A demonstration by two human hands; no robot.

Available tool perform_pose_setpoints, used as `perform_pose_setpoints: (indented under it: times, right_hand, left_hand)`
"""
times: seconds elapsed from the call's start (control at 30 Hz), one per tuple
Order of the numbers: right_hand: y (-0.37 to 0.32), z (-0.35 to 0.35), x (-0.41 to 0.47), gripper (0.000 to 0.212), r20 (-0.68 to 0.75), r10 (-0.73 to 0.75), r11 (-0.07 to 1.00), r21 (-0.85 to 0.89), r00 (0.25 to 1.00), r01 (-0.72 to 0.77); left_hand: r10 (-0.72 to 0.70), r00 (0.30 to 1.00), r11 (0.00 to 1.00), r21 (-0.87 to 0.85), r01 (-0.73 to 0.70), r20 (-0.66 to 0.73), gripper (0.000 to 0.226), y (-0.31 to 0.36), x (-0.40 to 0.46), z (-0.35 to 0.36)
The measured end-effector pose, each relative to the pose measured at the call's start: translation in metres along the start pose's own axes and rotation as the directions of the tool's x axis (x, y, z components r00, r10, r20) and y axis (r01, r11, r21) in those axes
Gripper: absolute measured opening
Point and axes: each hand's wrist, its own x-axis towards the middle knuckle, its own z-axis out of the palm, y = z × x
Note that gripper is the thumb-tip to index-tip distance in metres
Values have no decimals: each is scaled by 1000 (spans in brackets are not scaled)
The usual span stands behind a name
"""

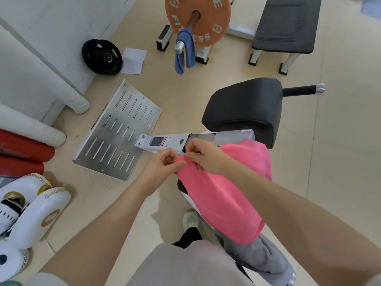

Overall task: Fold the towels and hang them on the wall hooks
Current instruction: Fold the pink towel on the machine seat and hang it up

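While the floor [340,141] fills most of the head view, I read the gym gear on it first: a black padded seat [243,112] on a white frame [165,141] directly ahead, a slotted metal footplate [117,133] to its left, and a black bench [288,23] farther back on the right. An orange plate [214,19] sits on a bar whose end carries a blue towel [184,52], draped rather than folded. The pink towel [222,195] hangs in front of me, over the frame, its upper edge gathered at my hands; I judge it is held up so that the cloth falls flat and the corners can be matched for a first fold. My left hand [162,168] pinches the top edge between thumb and curled fingers, and my right hand [204,155] pinches the same edge just beside it, the two nearly touching. A black plate [102,56] leans at the wall beside a white cloth [134,60] lying flat. White kettlebells [31,213] crowd the lower left. No wall hooks are in view; the seat and frame stand close ahead and would likely have to be stepped around.
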Motion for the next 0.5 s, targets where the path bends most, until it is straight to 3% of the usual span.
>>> perform_pose_setpoints:
  times: [0.23, 0.37, 0.5]
  right_hand:
    - [-6, 2, 0, 32, 124, 130, 991, -29, 984, -128]
    - [2, -20, -13, 45, 119, 125, 966, -243, 985, -93]
    - [16, -45, -33, 44, 67, 150, 909, -402, 986, -111]
  left_hand:
    - [-27, 999, 999, -24, 26, -35, 29, 2, -2, -1]
    - [-36, 990, 996, -90, 24, -140, 33, -1, -3, -1]
    - [-66, 960, 975, -220, 5, -271, 35, -1, -3, 9]
